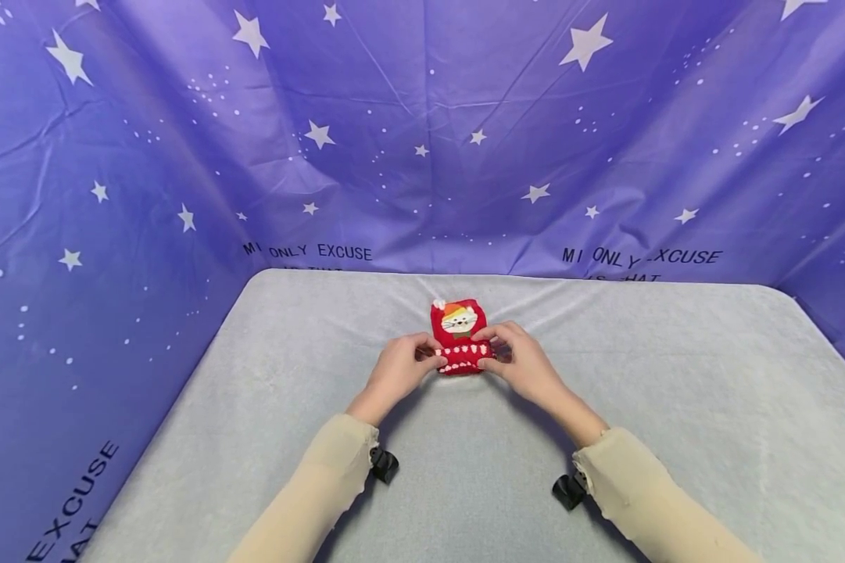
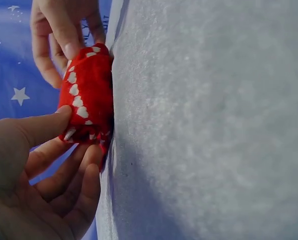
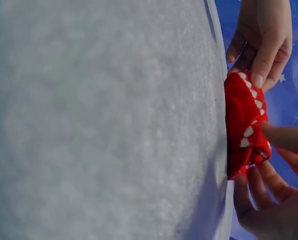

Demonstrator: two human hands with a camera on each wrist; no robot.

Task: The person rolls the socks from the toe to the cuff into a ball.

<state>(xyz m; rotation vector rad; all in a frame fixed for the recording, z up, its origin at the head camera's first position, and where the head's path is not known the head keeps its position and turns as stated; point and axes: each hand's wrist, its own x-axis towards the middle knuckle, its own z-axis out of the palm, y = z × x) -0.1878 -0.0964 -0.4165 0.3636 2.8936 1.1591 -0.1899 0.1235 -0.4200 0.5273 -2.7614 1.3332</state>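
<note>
A red cloth piece (image 1: 459,320) with a cat face, an orange cap patch and white heart trim lies near the far middle of the table. Its near end is folded into a thick roll (image 2: 91,90) with rows of white hearts. My left hand (image 1: 399,366) pinches the roll's left end between thumb and fingers. At the right end, my right hand (image 1: 528,363) pinches it the same way. In the right wrist view the layers of the roll (image 3: 246,117) show at its end, and its underside lies against the table.
A pale grey cloth covers the table (image 1: 464,453). Behind its far edge and along the sides hangs a purple-blue curtain (image 1: 422,156) with white stars and lettering. Black wrist cameras (image 1: 384,464) sit below both cream sleeves (image 1: 324,485).
</note>
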